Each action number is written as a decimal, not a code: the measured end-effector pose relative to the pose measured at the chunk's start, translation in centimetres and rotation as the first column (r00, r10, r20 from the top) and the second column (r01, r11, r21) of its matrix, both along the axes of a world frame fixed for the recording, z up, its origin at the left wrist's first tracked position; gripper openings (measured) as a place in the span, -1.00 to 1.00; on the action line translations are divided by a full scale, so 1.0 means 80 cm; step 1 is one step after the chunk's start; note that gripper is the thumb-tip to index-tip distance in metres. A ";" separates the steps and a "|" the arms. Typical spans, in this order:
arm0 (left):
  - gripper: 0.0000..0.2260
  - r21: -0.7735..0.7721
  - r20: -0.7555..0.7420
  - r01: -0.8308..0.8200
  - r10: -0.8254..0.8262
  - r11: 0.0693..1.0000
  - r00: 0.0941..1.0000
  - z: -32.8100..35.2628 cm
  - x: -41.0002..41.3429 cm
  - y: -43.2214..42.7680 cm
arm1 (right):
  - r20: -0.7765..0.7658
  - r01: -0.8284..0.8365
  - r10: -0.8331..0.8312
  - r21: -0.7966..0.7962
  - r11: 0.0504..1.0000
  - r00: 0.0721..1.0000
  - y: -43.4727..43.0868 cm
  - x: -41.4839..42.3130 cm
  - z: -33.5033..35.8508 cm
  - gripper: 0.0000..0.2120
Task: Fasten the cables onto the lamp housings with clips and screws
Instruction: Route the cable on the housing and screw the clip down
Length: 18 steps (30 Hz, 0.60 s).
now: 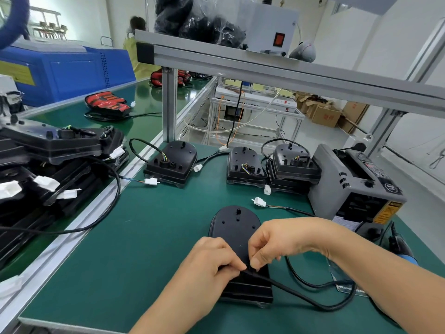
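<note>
Fingertips of the left hand [212,263] and right hand [284,239] pinched a black cable [301,297] at the near end of a lamp housing [234,227], a matte, round-topped shell lying near-centre on the green mat [144,237]; the cord looked light and pliable, best gripped there, the housing rigid.

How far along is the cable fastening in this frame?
Looks done: nothing certain; the housings at the mat's back carry cables, but clips or screws are too small to tell. In hand: left hand and right hand pinch the cable at the front edge of the near housing. Left: that fastening, plus likely the pile of housings on the left.
</note>
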State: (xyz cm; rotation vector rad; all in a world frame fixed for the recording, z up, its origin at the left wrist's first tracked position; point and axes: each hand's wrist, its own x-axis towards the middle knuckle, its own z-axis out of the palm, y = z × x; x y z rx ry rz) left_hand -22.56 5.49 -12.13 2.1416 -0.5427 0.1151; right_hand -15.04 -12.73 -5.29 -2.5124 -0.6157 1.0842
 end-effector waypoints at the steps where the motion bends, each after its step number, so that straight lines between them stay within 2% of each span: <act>1: -0.87 0.000 0.002 -0.002 0.002 1.000 1.000 0.000 0.000 0.000 | -0.002 0.005 -0.005 -0.004 1.000 1.000 0.001 0.000 0.000 -0.84; 4: -0.88 0.008 0.024 -0.010 0.010 1.000 1.000 -0.002 -0.003 -0.001 | -0.003 0.014 -0.014 0.008 1.000 1.000 0.001 0.000 0.000 -0.86; 6: -0.88 0.007 0.048 -0.018 0.017 1.000 0.999 -0.004 -0.004 -0.002 | -0.013 0.029 -0.028 0.060 0.998 1.000 -0.003 -0.002 -0.002 -0.96; 9: -0.88 0.024 0.079 -0.025 0.023 0.999 0.997 -0.005 -0.006 -0.002 | -0.007 0.071 -0.071 0.144 0.987 0.997 -0.011 -0.008 -0.008 -0.83; 12: -0.88 0.051 0.115 -0.033 0.027 0.998 0.993 -0.007 -0.006 -0.002 | 0.017 0.105 -0.111 0.192 0.976 0.994 -0.015 -0.015 -0.014 -0.80; 18: -0.90 0.061 0.177 -0.073 0.061 0.996 0.982 -0.015 -0.010 -0.004 | 0.224 0.070 -0.115 0.197 0.978 0.968 -0.022 -0.029 -0.023 -0.80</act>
